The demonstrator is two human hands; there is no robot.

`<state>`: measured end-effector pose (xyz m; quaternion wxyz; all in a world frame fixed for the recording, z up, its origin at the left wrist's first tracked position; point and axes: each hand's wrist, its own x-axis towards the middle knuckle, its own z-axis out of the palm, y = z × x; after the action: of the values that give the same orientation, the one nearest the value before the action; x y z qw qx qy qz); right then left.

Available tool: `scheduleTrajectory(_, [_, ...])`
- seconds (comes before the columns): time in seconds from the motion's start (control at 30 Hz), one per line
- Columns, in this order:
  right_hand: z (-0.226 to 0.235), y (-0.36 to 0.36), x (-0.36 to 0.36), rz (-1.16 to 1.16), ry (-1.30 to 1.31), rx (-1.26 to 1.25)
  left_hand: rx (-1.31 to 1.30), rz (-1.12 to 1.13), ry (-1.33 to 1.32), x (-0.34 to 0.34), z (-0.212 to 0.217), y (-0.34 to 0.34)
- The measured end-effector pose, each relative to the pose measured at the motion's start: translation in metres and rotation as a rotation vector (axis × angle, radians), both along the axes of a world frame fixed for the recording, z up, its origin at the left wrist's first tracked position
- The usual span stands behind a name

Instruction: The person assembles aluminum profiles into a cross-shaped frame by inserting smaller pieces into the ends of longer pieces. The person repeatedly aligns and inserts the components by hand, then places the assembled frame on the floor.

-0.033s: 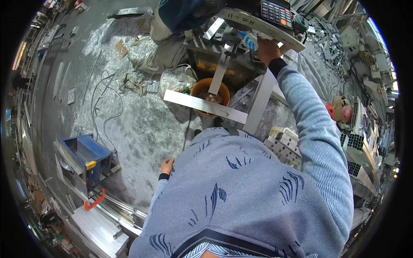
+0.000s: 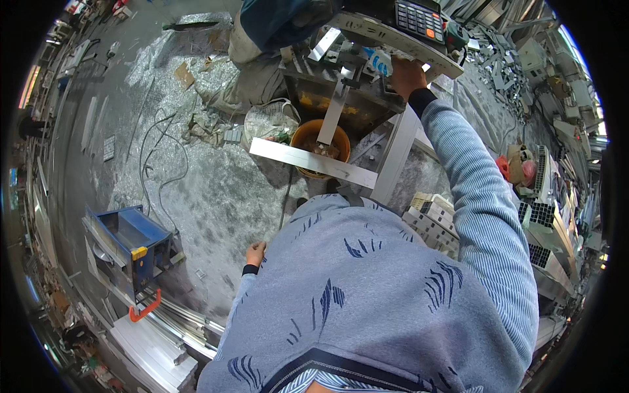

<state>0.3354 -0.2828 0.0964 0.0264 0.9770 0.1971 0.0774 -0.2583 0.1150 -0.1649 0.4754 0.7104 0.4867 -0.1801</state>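
My right hand [image 2: 407,76] reaches forward to the machine, just below the edge of a pale board [image 2: 393,40] that carries a calculator [image 2: 419,19]. Its fingers are hidden, so what they touch cannot be made out; a blue-and-white wrapped item [image 2: 378,62] lies beside them. Low at my left side hangs my left hand [image 2: 255,252], fingers curled in, nothing visible in it. In front of me a flat silver metal bar [image 2: 311,162] lies crosswise. Another metal strip [image 2: 335,108] slopes from the machine [image 2: 367,105] down to it, above an orange bucket [image 2: 304,137].
A blue metal-framed machine [image 2: 134,229] with an orange handle [image 2: 145,306] stands at left, near long metal profiles [image 2: 154,354]. A cable [image 2: 187,164] loops over the floor. White perforated blocks [image 2: 429,223] sit at right; scrap pieces [image 2: 495,69] pile up far right. Dark cloth [image 2: 282,23] hangs at the top.
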Motion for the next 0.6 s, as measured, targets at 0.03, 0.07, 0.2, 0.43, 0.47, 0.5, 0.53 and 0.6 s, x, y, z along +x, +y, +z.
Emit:
scheduleTrajectory(0.03, [0.0,0.0,0.001,-0.018,0.016,0.009,-0.02,0.024,0.017,-0.005,-0.014,0.005])
scheduleTrajectory(0.07, [0.001,0.0,0.002,-0.037,0.036,0.017,-0.03,0.047,0.027,-0.013,-0.03,0.008])
scheduleTrajectory(0.2, [0.002,-0.003,0.006,-0.026,0.015,0.019,0.046,-0.077,-0.051,-0.04,-0.099,0.022])
scheduleTrajectory(0.43, [0.0,-0.008,0.007,0.074,-0.157,-0.001,0.035,-0.171,0.003,-0.055,-0.13,0.035])
scheduleTrajectory(0.47, [0.001,-0.008,0.008,0.057,-0.156,-0.046,0.053,-0.183,0.02,-0.054,-0.129,0.035])
scheduleTrajectory(0.5, [0.001,-0.007,0.009,0.053,-0.137,-0.04,0.058,-0.187,0.008,-0.053,-0.128,0.035])
scheduleTrajectory(0.53, [0.002,-0.006,0.009,0.022,-0.077,-0.062,0.062,-0.191,-0.004,-0.052,-0.127,0.035])
scheduleTrajectory(0.6, [0.004,-0.004,0.009,-0.011,-0.024,-0.055,0.07,-0.199,-0.028,-0.05,-0.126,0.034])
